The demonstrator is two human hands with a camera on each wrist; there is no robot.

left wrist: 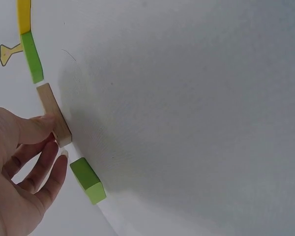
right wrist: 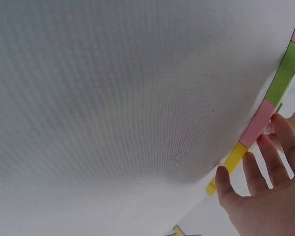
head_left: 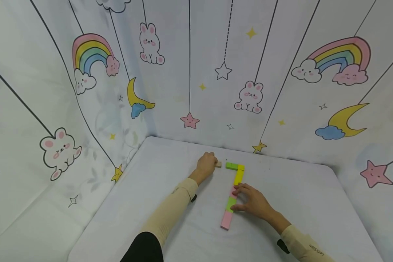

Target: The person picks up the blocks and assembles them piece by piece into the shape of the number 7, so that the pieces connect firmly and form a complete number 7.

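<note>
My left hand [head_left: 205, 166] pinches a plain wooden block [left wrist: 53, 110] between thumb and fingers, at the table's far side. In the left wrist view this block lies between a green block [left wrist: 32, 58] and another green block [left wrist: 88, 181], with small gaps. The second green block is hidden behind my hand in the head view. My right hand [head_left: 253, 202] has its fingers spread along a row of blocks, with fingertips right at the edge of a pink block [right wrist: 258, 124] and a yellow block [right wrist: 234, 157]. Its thumb is beside a light green block [head_left: 230, 204].
The row turns a corner at a yellow block [head_left: 241, 167] and ends nearest me with a pink block [head_left: 227, 220]. A white cloth covers the table [head_left: 298, 203]. Behind it hangs a white curtain [head_left: 209, 98] with printed rabbits, stars and rainbows.
</note>
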